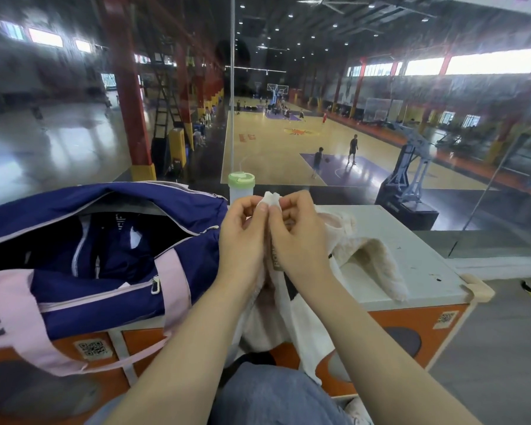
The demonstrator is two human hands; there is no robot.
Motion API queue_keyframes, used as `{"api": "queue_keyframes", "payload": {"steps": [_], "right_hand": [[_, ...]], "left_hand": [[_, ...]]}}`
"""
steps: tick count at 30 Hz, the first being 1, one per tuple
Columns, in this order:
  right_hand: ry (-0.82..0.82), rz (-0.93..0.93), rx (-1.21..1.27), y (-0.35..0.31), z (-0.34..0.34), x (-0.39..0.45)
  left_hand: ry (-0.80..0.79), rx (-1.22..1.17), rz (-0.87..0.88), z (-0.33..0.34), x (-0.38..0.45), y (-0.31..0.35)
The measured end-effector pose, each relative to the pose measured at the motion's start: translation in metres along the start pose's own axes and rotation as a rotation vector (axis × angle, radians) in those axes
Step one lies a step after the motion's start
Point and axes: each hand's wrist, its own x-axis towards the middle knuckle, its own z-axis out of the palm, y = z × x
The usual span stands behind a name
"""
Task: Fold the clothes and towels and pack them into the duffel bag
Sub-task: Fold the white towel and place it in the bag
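Both bare forearms are reaching forward and converging, bringing the two hands together, knuckles nearly touching, backs facing the camera. The left hand (242, 237) is curling its fingers inward and pinching with thumb and fingertips at the top. The right hand (298, 234) is mirroring it, fingers bent and closed in a pinch just beside the left.

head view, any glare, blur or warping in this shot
Head view: wide-angle warp bends the columns and the table edge; the high windows blow out white; reflections streak the glass at left; both hands, towel and bag stay fairly sharp.
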Motion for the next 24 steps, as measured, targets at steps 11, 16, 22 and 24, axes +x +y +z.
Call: {"api": "queue_keyframes", "payload": {"steps": [11, 16, 22, 24], "right_hand": [[0.018, -0.093, -0.107, -0.001, -0.004, 0.002], [0.045, -0.112, -0.095, 0.0, -0.009, 0.001], [0.001, -0.098, -0.107, 0.003, -0.009, 0.003], [-0.022, -0.114, -0.127, 0.0, -0.012, 0.001]], "left_hand": [[-0.071, -0.005, 0.115, -0.002, 0.0, -0.006], [-0.098, 0.04, 0.158, -0.003, -0.001, -0.007], [-0.082, 0.032, 0.168, -0.003, -0.001, -0.007], [-0.073, -0.001, 0.145, -0.003, -0.002, -0.007]]}}
